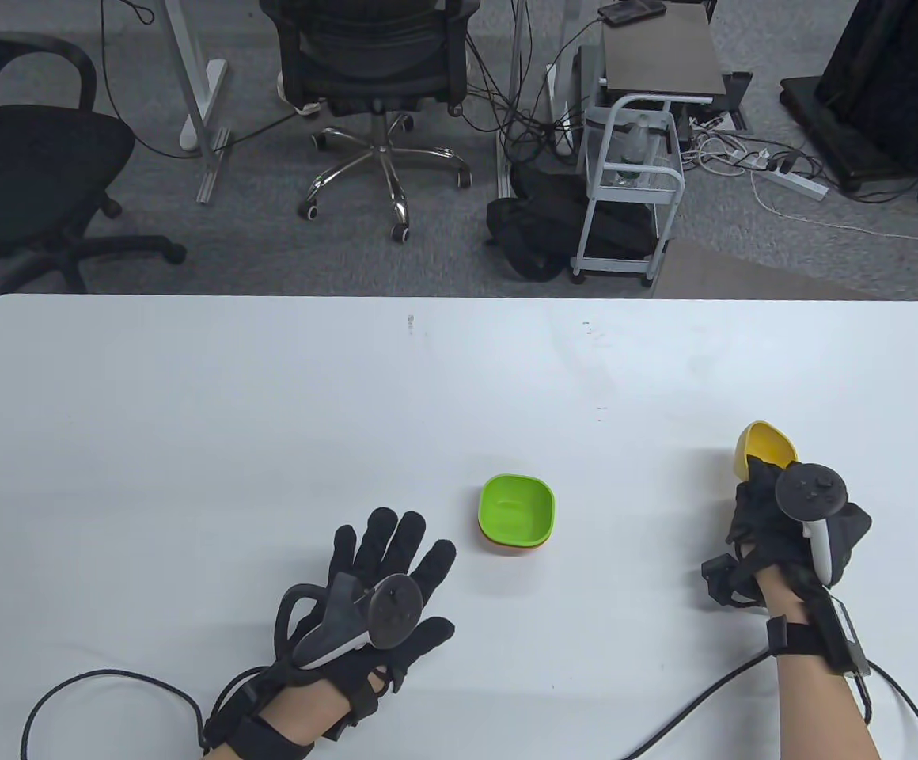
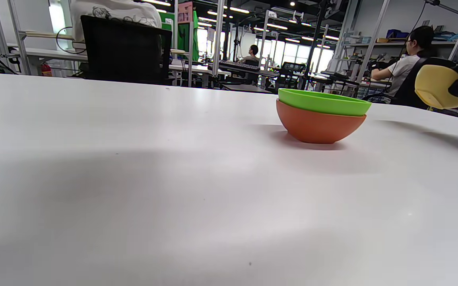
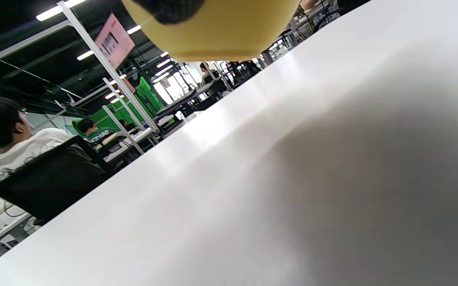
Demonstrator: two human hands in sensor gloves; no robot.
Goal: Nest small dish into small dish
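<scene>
green dish [image 1: 517,508] nested upright in orange dish [image 2: 319,127], mid-table | yellow dish [image 1: 761,448] tilted, lifted, well right

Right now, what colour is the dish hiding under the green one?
Orange dish, seen best in the left wrist view.

- No legible text, label, brand or number appears on any item in the three views.
- Pink sign [image 3: 111,39], hung high on a frame in the background of the right wrist view: carries dark printing, too blurred to read.
- Pink sign [image 2: 185,12] on a frame in the background of the left wrist view: markings too small to read.
- Small white tag [image 2: 272,14] on a rack in the left wrist view: markings unreadable.
</scene>
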